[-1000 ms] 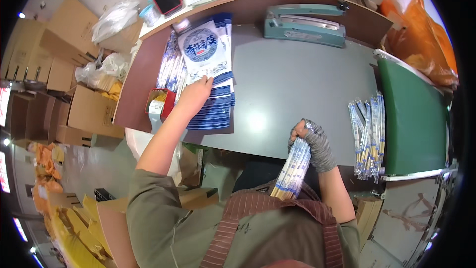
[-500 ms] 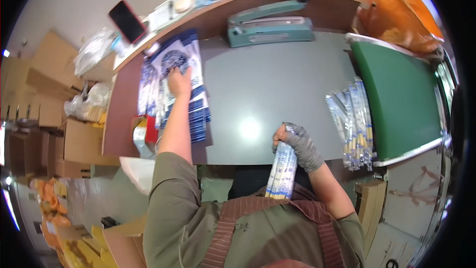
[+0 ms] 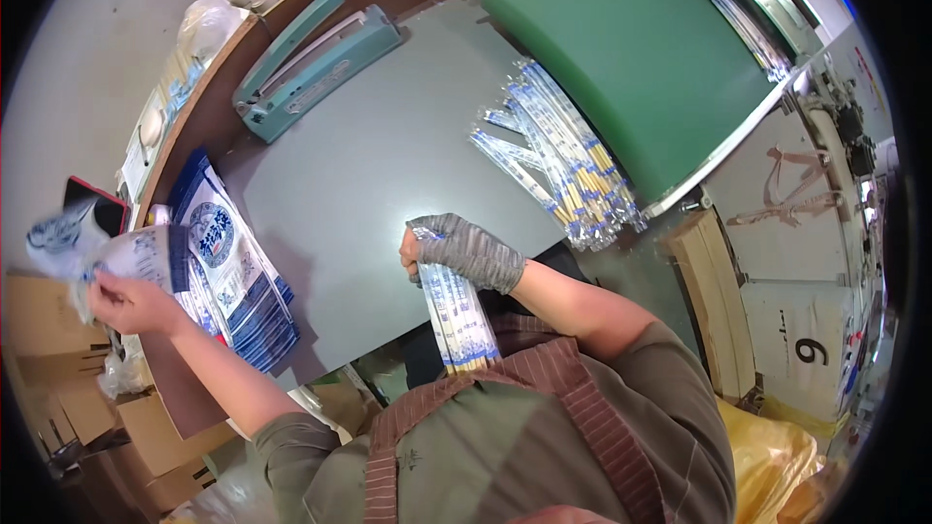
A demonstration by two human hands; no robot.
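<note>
My left hand (image 3: 131, 305), at the far left, pinches a blue-and-white printed plastic bag (image 3: 146, 257). The bag hangs blurred in the air above the table's left edge. Just right of it lies a stack of the same printed bags (image 3: 238, 252). In a grey fingerless glove, my right hand (image 3: 464, 250) is closed round the top of a bundle of wrapped chopsticks (image 3: 456, 320). This bundle slants down from the fist past the table's front edge, against my apron. More wrapped chopsticks (image 3: 568, 155) lie piled on the table to the right.
A teal impulse sealer (image 3: 320, 78) stands at the back left of the grey table (image 3: 388, 136). Beyond the pile runs a green conveyor belt (image 3: 612, 49), with several packets (image 3: 748, 34) at its far end. A phone (image 3: 95, 202) and cardboard boxes (image 3: 53, 315) are at left.
My left hand has lifted a bag off the stack and swung it out to the left. The right hand still grips the chopsticks. The view has turned right, showing more of the conveyor.
</note>
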